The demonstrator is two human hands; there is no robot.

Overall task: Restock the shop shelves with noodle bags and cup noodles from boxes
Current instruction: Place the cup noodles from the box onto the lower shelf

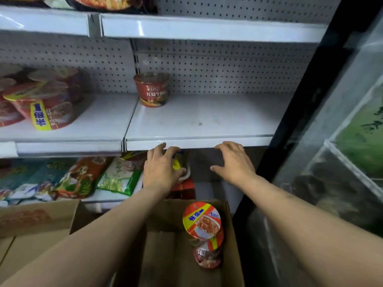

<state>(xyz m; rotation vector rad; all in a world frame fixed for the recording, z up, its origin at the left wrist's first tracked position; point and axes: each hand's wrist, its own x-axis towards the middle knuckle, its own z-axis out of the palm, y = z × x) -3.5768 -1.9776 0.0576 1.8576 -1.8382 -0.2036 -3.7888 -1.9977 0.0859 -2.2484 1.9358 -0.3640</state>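
An open cardboard box (165, 257) stands below me and holds two stacked cup noodles (204, 223) with red and yellow lids. A single red cup noodle (152, 90) stands at the back left of the white middle shelf (199, 121). My left hand (160, 168) hovers palm down just under that shelf's front edge, fingers spread and loosely curved over a yellow packet (177, 164) on the lower shelf; I see no grip. My right hand (235, 162) hovers beside it, fingers spread, holding nothing.
Wrapped packs of cup noodles (47, 102) lie on the shelf section to the left. Noodle bags (83, 177) fill the lower shelf. A second cardboard box (31, 220) sits at the left. A glass-door cabinet (335, 158) with a black frame bounds the right side.
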